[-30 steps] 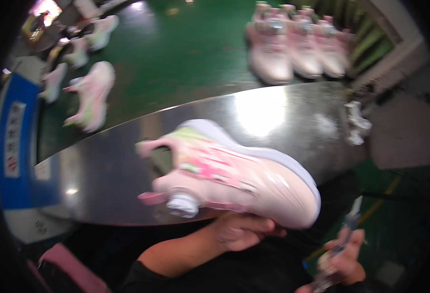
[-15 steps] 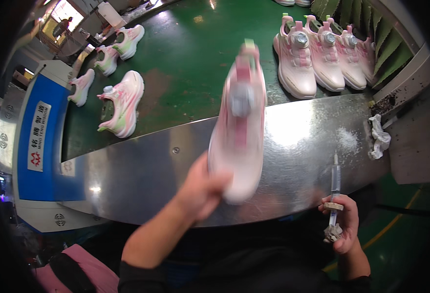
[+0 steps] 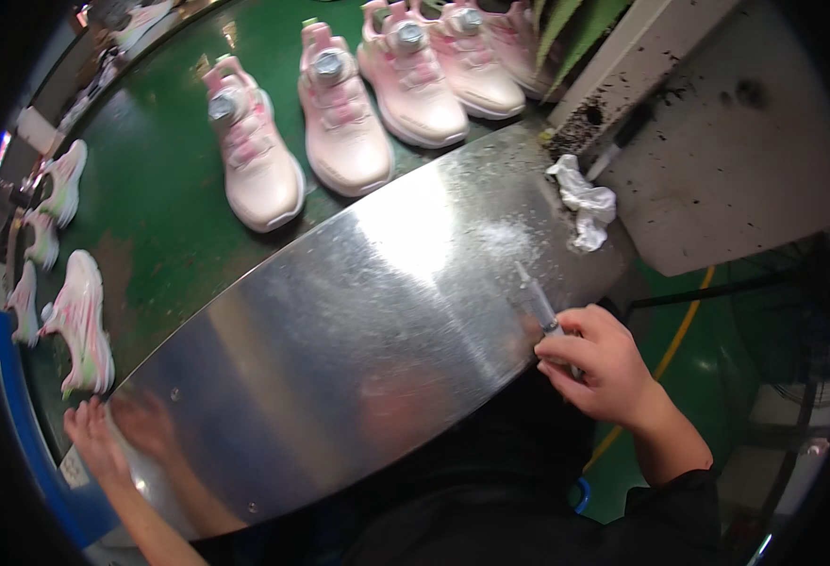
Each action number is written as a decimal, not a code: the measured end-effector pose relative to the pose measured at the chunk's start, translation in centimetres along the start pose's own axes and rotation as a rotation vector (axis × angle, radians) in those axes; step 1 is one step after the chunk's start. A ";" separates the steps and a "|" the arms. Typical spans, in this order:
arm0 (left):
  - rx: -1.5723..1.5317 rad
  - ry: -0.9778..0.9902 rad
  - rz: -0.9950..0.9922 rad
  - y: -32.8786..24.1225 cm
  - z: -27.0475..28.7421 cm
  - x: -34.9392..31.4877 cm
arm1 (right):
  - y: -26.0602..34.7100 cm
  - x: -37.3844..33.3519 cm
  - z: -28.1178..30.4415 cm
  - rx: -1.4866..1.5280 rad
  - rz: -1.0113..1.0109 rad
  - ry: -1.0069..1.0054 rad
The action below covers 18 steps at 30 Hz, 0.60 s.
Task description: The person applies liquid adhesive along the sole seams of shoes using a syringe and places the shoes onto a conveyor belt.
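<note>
In my right hand (image 3: pixel 596 363) is a clear syringe (image 3: pixel 539 300), its thin tip angled up and left over the metal ledge. The fingers are wrapped round its rear part and hide the plunger end. My left hand (image 3: pixel 97 439) is at the far left with its fingers stretched out and nothing in them. Just beyond those fingertips lies a pink and white sneaker (image 3: pixel 85 325) with green at the heel, on its side. A pale pink sneaker (image 3: pixel 262 170) with a round silver lacing dial stands upright on the green surface, nearest the left end of a row.
Several matching sneakers (image 3: pixel 344 137) stand beside it to the right. More lie along the far left edge. White powder (image 3: pixel 505 238) and a crumpled white tissue (image 3: pixel 585 203) are on the metal ledge (image 3: pixel 292 358). Green strips (image 3: pixel 580 33) hang by a dirty pale frame (image 3: pixel 641 71).
The sneaker from my left hand now stands in the row, let go. My left hand has moved left toward the sideways sneaker. The view has turned; the syringe stays in my right hand.
</note>
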<state>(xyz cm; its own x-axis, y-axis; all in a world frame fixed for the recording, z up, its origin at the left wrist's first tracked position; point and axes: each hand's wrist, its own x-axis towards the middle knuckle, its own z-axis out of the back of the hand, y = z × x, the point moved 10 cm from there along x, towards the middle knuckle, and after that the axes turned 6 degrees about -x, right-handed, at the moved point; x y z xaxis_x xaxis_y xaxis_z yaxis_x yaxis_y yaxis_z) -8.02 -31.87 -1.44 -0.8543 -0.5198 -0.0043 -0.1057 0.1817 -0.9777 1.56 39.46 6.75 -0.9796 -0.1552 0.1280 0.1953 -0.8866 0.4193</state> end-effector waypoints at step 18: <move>0.278 0.180 -0.006 1.9 -7.2 6.2 | -0.4 2.1 -0.3 -0.394 0.033 0.350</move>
<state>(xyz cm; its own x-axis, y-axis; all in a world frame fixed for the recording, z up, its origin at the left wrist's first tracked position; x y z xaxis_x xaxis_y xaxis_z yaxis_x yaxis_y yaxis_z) -17.21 -28.75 -1.76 -0.9327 -0.3603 0.0146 0.0110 -0.0687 -0.9976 -0.62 39.32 6.60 -0.9438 -0.2626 -0.2005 0.2595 -0.9648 0.0421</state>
